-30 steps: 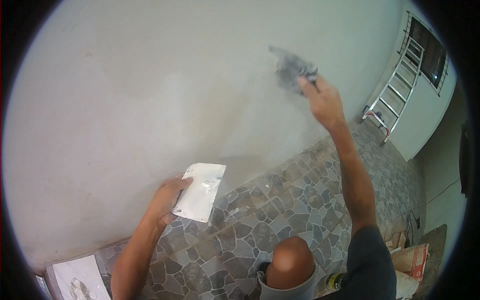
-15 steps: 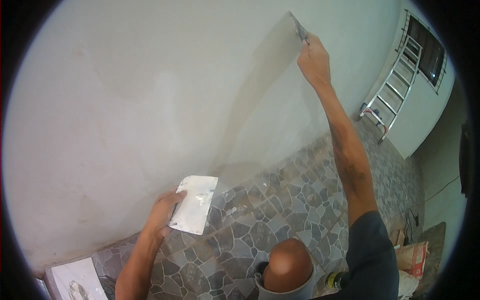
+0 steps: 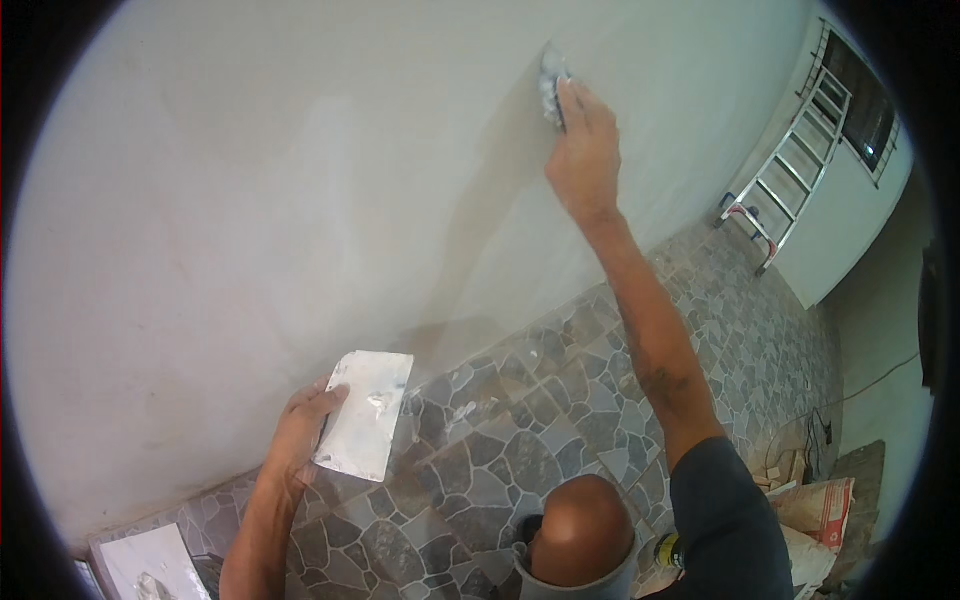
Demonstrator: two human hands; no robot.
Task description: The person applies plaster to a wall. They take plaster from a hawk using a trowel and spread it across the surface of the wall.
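Observation:
My left hand (image 3: 300,428) grips the edge of a flat, white, putty-smeared plate (image 3: 362,425), thumb on top. A small lump of putty (image 3: 378,402) sits on its face. Up at the wall (image 3: 270,200), my right hand (image 3: 588,160) is closed round a putty knife (image 3: 550,82). Its blade carries whitish putty and is at the pale wall; the exact contact line is hard to make out. Damp-looking darker streaks and the shadow of my arm show on the wall below it.
Grey stone-patterned tiles (image 3: 510,465) cover the floor. A white board with putty (image 3: 155,560) lies at lower left. An aluminium ladder (image 3: 790,170) leans by a barred window (image 3: 855,110) at far right. Paper sacks (image 3: 815,515) and a can (image 3: 668,550) stand near my right side.
My right hand has moved left and slightly down along the wall, and the putty-covered face of the knife now shows. My left hand with the plate has shifted a little left.

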